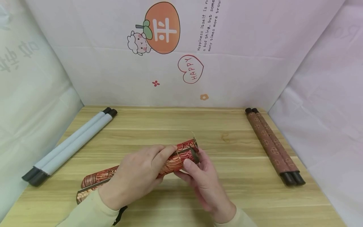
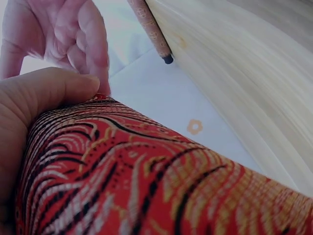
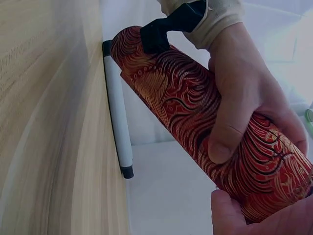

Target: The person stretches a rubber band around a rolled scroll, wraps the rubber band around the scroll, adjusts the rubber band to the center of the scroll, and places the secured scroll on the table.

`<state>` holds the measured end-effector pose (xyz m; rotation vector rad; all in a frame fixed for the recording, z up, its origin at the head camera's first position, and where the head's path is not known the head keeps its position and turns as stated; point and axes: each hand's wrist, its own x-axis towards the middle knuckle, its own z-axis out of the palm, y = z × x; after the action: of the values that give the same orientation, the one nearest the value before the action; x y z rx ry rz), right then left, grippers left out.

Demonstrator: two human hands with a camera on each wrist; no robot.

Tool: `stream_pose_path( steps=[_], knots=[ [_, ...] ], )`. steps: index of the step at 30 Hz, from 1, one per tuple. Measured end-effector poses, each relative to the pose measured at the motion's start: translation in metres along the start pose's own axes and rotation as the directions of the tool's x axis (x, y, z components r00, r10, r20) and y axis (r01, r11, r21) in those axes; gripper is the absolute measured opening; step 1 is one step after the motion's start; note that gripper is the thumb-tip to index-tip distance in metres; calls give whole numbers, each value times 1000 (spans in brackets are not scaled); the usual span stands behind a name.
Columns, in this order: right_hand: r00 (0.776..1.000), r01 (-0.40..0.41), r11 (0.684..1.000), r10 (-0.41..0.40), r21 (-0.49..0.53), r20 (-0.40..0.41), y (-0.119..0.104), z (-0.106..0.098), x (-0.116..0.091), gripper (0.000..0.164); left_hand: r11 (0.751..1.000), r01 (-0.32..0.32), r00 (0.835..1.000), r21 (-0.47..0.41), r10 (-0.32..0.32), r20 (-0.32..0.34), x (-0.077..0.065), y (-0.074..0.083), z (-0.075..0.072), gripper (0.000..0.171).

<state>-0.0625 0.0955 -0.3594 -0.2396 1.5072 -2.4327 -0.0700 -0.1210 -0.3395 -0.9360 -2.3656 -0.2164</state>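
Note:
A red and gold patterned scroll [image 1: 170, 164], rolled into two rolls side by side, slants above the wooden table. My left hand [image 1: 139, 170] grips it around the middle, thumb and fingers on opposite sides in the right wrist view. At its right end, my right hand [image 1: 205, 179] holds the edge, with the thumb on the near face and fingers behind. A thin yellowish band crosses the scroll near that end, and a fine strand sticks up from the tip. In the left wrist view the red cloth [image 2: 146, 171] fills the foreground and hides most of the left fingers.
On the left of the table [image 1: 181, 126] lies a pale blue scroll [image 1: 76, 142] with black ends. A brown patterned scroll [image 1: 270, 145] with black ends lies on the right. A loose yellowish band [image 1: 225, 137] is on the wood. White printed cloth [image 1: 235, 78] stands behind.

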Motion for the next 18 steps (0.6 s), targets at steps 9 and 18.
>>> stream_pose_path(
  steps=[9, 18],
  knots=[
    [998, -37, 999, 37, -3, 49, 8, 5, 1, 45, 1000, -6, 999, -30, 4, -44, 3, 6, 1, 86],
    [988, -83, 996, 88, -44, 127, 10, 4, 0, 46, 999, -1, 999, -33, -1, -42, 3, 8, -1, 88]
  ],
)
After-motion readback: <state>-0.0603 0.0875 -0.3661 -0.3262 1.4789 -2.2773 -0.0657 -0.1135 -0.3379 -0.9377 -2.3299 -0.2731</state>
